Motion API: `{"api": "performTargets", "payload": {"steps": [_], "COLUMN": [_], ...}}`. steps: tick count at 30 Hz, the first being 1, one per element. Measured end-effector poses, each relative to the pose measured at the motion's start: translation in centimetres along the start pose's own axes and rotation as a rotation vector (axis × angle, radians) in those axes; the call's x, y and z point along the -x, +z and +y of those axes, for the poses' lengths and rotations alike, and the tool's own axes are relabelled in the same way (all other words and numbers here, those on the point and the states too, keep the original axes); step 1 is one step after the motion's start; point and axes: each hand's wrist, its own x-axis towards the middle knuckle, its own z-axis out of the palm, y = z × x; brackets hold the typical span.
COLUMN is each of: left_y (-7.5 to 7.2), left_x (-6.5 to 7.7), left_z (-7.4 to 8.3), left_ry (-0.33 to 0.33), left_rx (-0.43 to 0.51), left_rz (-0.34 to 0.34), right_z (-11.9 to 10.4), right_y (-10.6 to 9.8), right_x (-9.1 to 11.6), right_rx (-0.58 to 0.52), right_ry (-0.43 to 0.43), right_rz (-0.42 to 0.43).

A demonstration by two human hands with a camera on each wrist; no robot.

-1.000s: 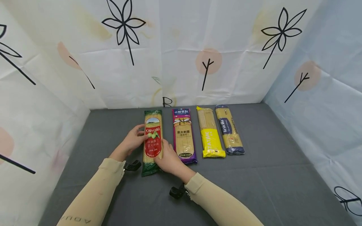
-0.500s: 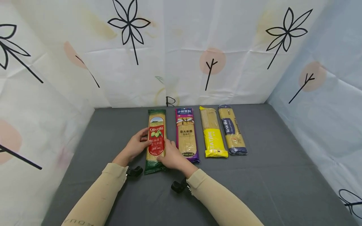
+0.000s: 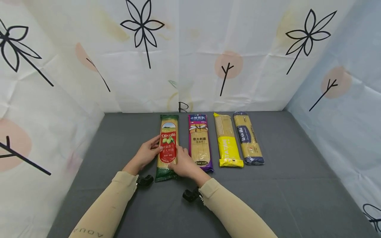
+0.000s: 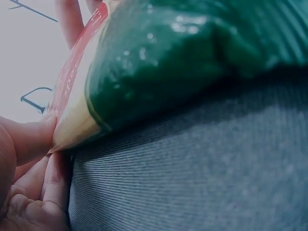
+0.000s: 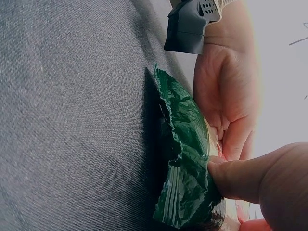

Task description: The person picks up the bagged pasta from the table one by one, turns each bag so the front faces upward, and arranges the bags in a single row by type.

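Note:
A spaghetti packet with a red label and green ends lies at the left of a row of packets on the grey cloth. My left hand pinches its left edge, with the thumb on top and fingers underneath in the left wrist view. On the opposite edge, my right hand grips the lower part. Its thumb presses by the green end in the right wrist view, where the other fingers are mostly hidden. Just right of that hand lies a purple spaghetti packet, partly covered by it.
Farther right lie a yellow pasta packet and a dark-blue-labelled pasta packet, both slightly slanted. A printed white cloth wall stands behind the grey tabletop, with side walls left and right. Black wrist cameras sit below the hands.
Both hands have nudged the red-labelled spaghetti packet slightly away from me, keeping hold of its edges. The whole head view has shifted a little. The other packets stay put.

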Motion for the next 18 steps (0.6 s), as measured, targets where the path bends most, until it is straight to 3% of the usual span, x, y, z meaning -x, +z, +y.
{"api": "performTargets", "payload": {"steps": [18], "left_y": [-0.03], "left_x": [-0.74], "left_z": [0.41], "left_ry": [-0.009], "left_rx": [-0.018], "left_rz": [0.010], "right_z": [0.18], "right_y": [-0.35], "right_x": [-0.60], "right_rx": [0.022], "right_ry": [0.013], "right_rz": [-0.002]}}
